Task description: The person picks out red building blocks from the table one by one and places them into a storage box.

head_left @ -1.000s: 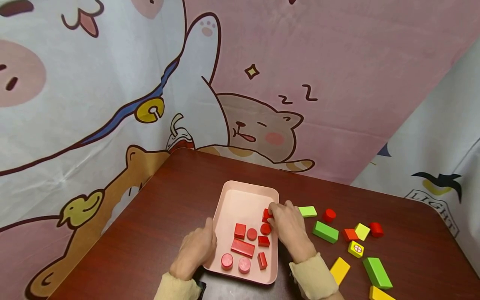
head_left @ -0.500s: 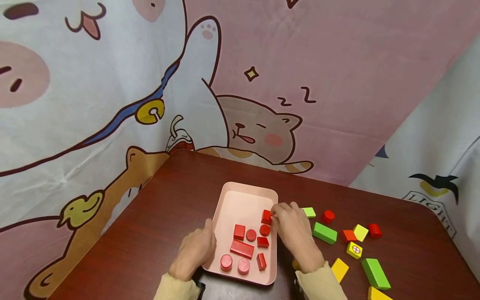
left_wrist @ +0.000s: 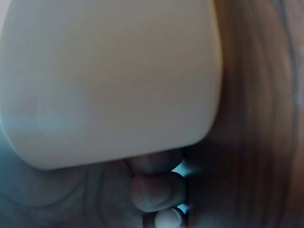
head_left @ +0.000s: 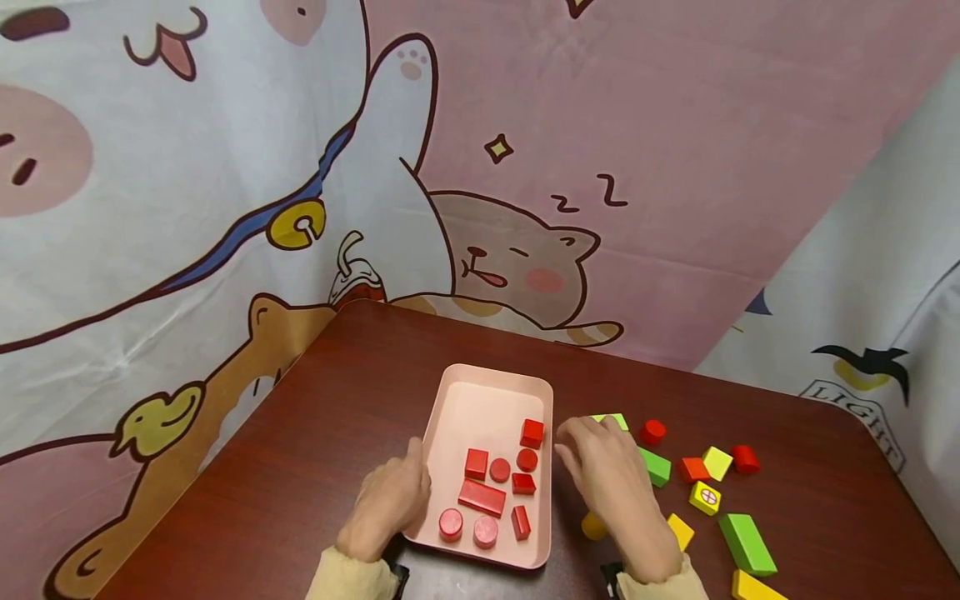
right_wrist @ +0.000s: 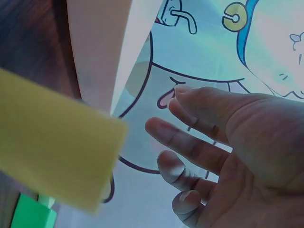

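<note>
A pale pink tray (head_left: 487, 392) lies on the dark wooden table with several red blocks in it, among them a long red block (head_left: 482, 497) and a red cube (head_left: 532, 432) near the right wall. My left hand (head_left: 390, 498) grips the tray's left rim; in the left wrist view its curled fingers (left_wrist: 159, 190) show below the tray wall. Just outside the right wall hovers my right hand (head_left: 611, 475), fingers loosely bent and holding nothing, as the right wrist view confirms. A yellow cylinder (head_left: 594, 525) sits partly hidden beside the right wrist.
Right of the tray lie loose blocks: a large green block (head_left: 747, 544), a red cylinder (head_left: 745, 459), a yellow block with a printed mark (head_left: 705, 497) and several others. A printed cloth (head_left: 600, 125) hangs behind the table.
My right hand has let go of the red cube inside the tray and drawn back to the right, over the tray wall. The left hand stays at the rim.
</note>
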Motion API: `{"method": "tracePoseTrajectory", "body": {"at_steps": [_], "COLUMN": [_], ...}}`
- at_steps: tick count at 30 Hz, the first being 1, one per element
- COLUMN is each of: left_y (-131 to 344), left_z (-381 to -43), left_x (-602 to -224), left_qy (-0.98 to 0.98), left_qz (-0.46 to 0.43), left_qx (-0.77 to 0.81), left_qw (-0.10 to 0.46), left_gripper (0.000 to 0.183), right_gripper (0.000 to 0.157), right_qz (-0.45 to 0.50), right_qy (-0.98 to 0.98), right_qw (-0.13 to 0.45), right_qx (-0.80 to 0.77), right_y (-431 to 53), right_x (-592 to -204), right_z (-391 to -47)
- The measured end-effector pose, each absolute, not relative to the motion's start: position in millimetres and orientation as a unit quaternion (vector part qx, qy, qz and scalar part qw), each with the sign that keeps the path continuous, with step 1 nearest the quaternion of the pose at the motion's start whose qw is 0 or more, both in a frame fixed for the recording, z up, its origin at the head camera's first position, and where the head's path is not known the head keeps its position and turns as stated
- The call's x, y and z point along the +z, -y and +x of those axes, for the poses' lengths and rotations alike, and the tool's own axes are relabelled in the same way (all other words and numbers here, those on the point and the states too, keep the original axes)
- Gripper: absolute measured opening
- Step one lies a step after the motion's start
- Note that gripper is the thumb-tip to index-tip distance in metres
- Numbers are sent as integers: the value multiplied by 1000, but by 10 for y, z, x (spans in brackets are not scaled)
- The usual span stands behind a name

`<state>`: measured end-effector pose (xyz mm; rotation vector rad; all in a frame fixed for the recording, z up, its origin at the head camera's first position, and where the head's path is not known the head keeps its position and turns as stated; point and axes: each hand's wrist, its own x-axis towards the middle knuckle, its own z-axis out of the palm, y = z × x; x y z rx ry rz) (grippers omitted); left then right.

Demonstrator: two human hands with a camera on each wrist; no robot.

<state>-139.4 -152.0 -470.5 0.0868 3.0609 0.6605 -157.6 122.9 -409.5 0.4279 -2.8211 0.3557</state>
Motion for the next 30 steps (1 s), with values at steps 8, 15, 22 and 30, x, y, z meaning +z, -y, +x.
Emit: {"method": "tracePoseTrajectory", "body": {"at_steps": [8,15,22,30], "left_y": [1534,1539,1526,1506], "left_z": [-1382,-1374,-1377,-1386], "left_x": [-4698,-4698,-4715,-4686], "left_qy": [-978,-977,-977,-978], "left_qz": [21,22,29,34], "left_qx": [210,211,211,208], "left_qw": [5,-2,-2,0], "left_gripper": [12,13,14,14], "right_gripper": [22,31,24,28], "right_qz": [117,97,85,36], "right_qy": [978,984,980,982], "right_qw": [117,106,136,140], "right_qx": [125,108,121,121], "right_y": [-1378,-1523,-1834,-2180], "right_x": [-4023,-4019,-4048,-4055], "right_z": [-1494,-1448,-1442,-1439]}}
